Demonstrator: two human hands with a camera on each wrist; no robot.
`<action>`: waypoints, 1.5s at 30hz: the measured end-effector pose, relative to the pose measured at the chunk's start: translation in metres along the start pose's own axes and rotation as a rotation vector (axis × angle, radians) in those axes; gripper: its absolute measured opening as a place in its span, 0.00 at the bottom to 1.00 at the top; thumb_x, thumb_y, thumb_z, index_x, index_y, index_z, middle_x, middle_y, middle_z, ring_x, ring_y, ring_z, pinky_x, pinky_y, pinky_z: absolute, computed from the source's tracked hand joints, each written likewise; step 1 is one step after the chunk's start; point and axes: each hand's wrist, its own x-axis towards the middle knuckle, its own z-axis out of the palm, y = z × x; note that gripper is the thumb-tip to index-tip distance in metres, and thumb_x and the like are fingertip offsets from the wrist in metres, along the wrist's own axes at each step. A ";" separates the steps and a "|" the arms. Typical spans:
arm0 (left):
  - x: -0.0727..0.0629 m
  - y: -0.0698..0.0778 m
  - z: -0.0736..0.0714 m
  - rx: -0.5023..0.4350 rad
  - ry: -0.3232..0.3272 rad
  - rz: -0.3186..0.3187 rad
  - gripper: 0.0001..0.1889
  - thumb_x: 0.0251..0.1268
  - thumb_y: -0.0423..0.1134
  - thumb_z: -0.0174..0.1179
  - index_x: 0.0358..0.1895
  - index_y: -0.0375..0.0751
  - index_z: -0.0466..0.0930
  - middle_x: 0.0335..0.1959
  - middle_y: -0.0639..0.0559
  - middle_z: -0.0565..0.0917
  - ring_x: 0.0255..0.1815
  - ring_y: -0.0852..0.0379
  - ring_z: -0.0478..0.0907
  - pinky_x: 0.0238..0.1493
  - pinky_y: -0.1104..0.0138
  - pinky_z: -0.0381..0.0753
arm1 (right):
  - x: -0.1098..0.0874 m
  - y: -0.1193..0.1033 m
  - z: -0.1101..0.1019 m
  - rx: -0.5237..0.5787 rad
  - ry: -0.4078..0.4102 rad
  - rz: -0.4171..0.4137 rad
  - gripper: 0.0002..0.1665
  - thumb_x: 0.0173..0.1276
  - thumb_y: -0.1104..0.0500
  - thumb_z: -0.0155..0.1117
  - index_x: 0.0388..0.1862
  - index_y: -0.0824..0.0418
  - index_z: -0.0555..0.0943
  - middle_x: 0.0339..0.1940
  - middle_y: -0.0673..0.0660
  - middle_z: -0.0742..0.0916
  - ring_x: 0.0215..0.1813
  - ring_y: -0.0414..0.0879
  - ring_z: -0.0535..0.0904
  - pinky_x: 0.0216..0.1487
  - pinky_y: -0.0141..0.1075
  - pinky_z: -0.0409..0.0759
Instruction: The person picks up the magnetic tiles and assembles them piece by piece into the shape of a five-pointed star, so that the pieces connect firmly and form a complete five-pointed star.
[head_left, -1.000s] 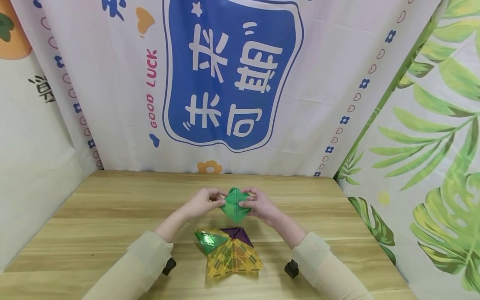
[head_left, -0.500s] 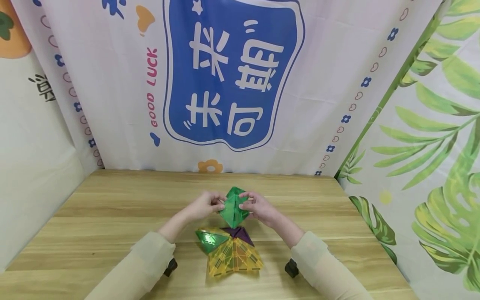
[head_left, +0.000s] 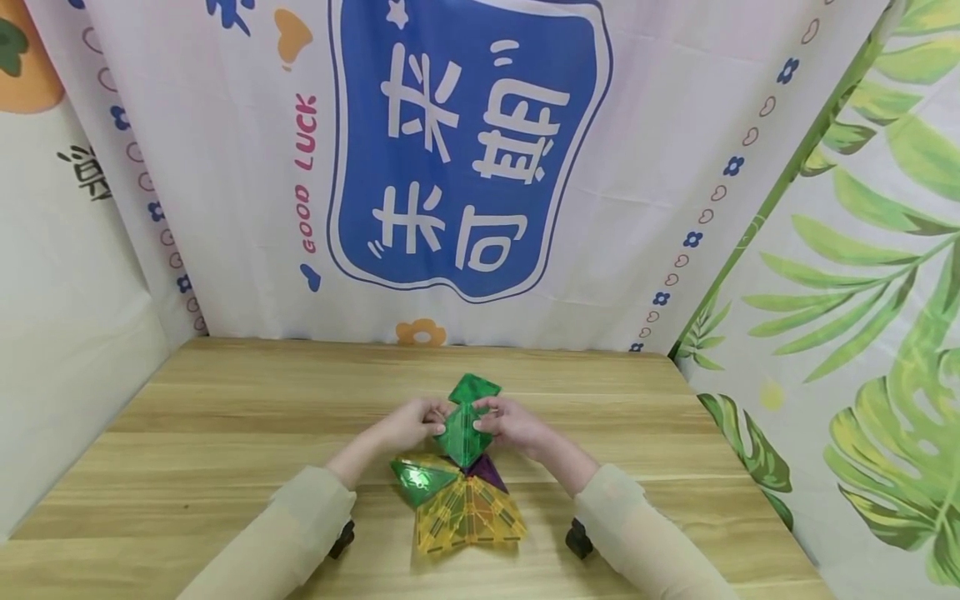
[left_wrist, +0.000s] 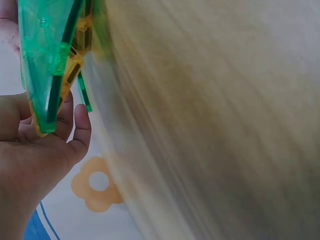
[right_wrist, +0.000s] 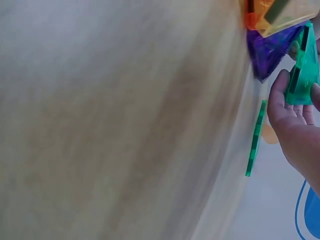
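Observation:
Between both hands is a folded pair of see-through green triangular magnetic tiles (head_left: 459, 442), with its lower point right at the top of a low build. My left hand (head_left: 408, 423) pinches the pair's left edge. On its right side my right hand (head_left: 517, 427) holds it with thumb and fingers. The build has yellow tiles (head_left: 470, 521) in front, a green tile (head_left: 422, 481) at the left and a purple tile (right_wrist: 272, 50) at the back right. In the left wrist view a green tile (left_wrist: 45, 55) covers part of my left fingers.
A loose green triangular tile (head_left: 474, 387) lies flat on the wooden table (head_left: 247, 417) behind the hands. A printed white cloth (head_left: 247, 275) hangs along the table's back edge, and a leaf-patterned cloth (head_left: 847, 333) hangs at the right.
Both hands have brought the green pair toward the person, down to the back of the build. The loose green tile behind it now shows. The build itself has stayed in place.

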 end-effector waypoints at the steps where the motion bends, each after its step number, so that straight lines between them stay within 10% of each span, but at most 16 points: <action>1: 0.000 -0.001 0.001 0.002 -0.004 0.000 0.11 0.66 0.26 0.52 0.50 0.32 0.75 0.44 0.43 0.82 0.48 0.47 0.79 0.48 0.59 0.80 | 0.001 0.001 0.000 0.005 -0.004 0.004 0.28 0.70 0.63 0.55 0.67 0.67 0.62 0.49 0.61 0.81 0.41 0.43 0.79 0.42 0.36 0.79; 13: 0.001 -0.008 0.006 0.051 -0.074 -0.039 0.04 0.66 0.25 0.53 0.41 0.31 0.73 0.29 0.48 0.78 0.28 0.59 0.70 0.29 0.70 0.71 | 0.008 0.003 0.004 -0.083 -0.017 0.035 0.26 0.69 0.63 0.57 0.64 0.69 0.67 0.54 0.61 0.79 0.52 0.46 0.77 0.53 0.41 0.78; 32: -0.014 -0.009 -0.008 0.075 -0.080 0.035 0.17 0.65 0.34 0.59 0.55 0.31 0.73 0.42 0.47 0.81 0.46 0.53 0.78 0.49 0.60 0.79 | 0.011 0.000 -0.016 -0.193 -0.019 -0.130 0.23 0.66 0.64 0.61 0.59 0.70 0.72 0.52 0.67 0.80 0.50 0.54 0.79 0.52 0.44 0.80; 45: -0.037 -0.012 -0.018 0.088 -0.174 0.129 0.26 0.60 0.45 0.64 0.57 0.32 0.73 0.48 0.44 0.80 0.48 0.50 0.78 0.51 0.59 0.79 | 0.029 0.000 -0.041 -0.506 0.195 -0.220 0.23 0.64 0.62 0.64 0.59 0.61 0.75 0.60 0.57 0.78 0.65 0.56 0.70 0.63 0.48 0.71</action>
